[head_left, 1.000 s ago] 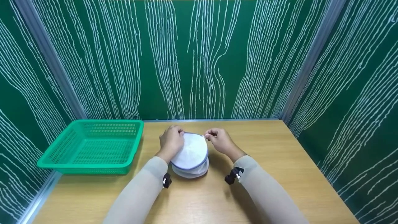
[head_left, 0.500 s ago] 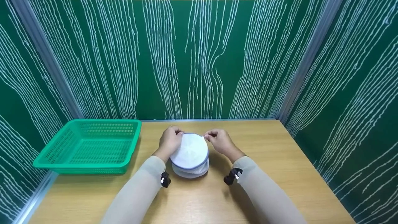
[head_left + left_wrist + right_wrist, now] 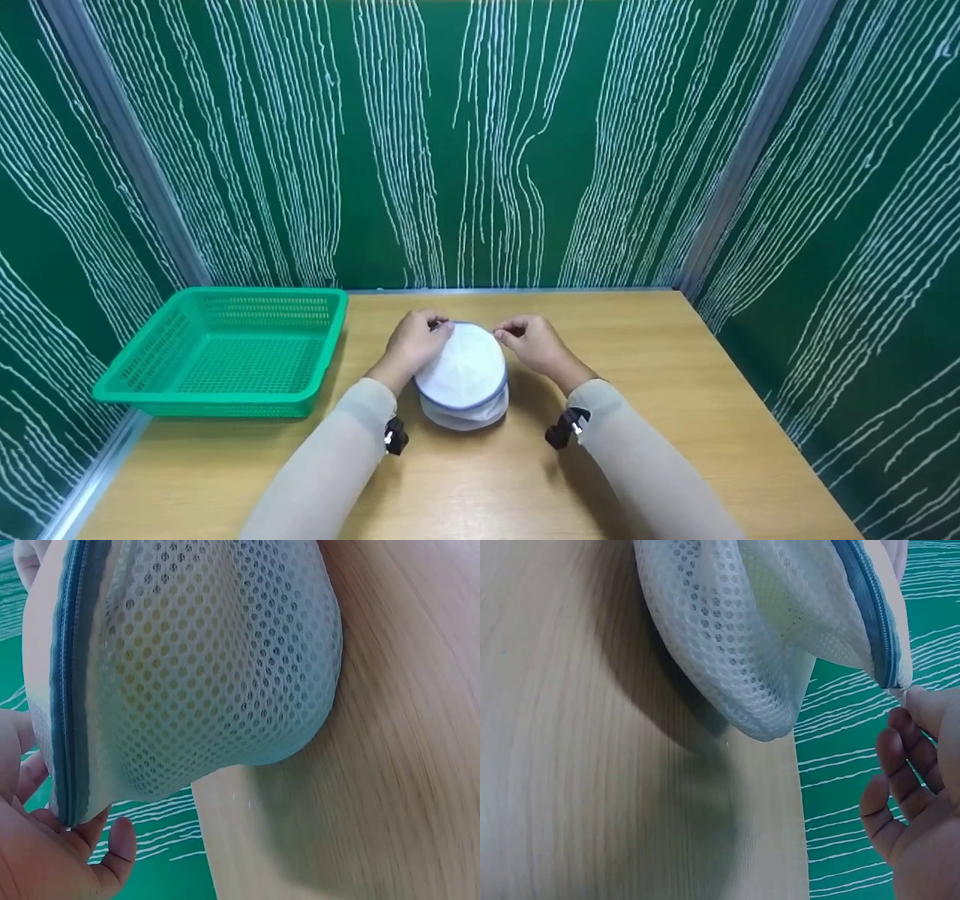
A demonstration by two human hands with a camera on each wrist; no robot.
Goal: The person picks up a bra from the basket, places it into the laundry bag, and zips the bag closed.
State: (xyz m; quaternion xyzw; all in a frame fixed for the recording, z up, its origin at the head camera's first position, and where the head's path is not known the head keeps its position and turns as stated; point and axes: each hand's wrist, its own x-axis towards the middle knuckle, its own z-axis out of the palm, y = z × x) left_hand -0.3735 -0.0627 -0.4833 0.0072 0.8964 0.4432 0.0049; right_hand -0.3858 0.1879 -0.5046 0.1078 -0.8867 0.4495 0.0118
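Observation:
A round white mesh laundry bag (image 3: 461, 367) with a blue zipper round its top stands on the table between my hands. Its white lid faces up, tilted, and the mesh side sags below. My left hand (image 3: 415, 345) pinches the zippered rim at the far left, thumb over the lid's edge. At the far right of the rim, my right hand (image 3: 534, 345) pinches the small zipper pull between thumb and forefinger; its other fingers curl loosely in the right wrist view. In both wrist views the blue zipper (image 3: 71, 690) looks closed along the part that shows. Something yellowish shows faintly through the mesh.
A green plastic basket (image 3: 319, 386) with perforated walls stands at the left of the wooden table (image 3: 660, 450). Green panels (image 3: 465, 150) with white wavy lines enclose the back and sides. The table's back edge lies just beyond my hands.
My left hand has shifted its hold slightly along the rim, the thumb now further over the lid. The bag has moved a little to the right. My right hand stays nearly in place.

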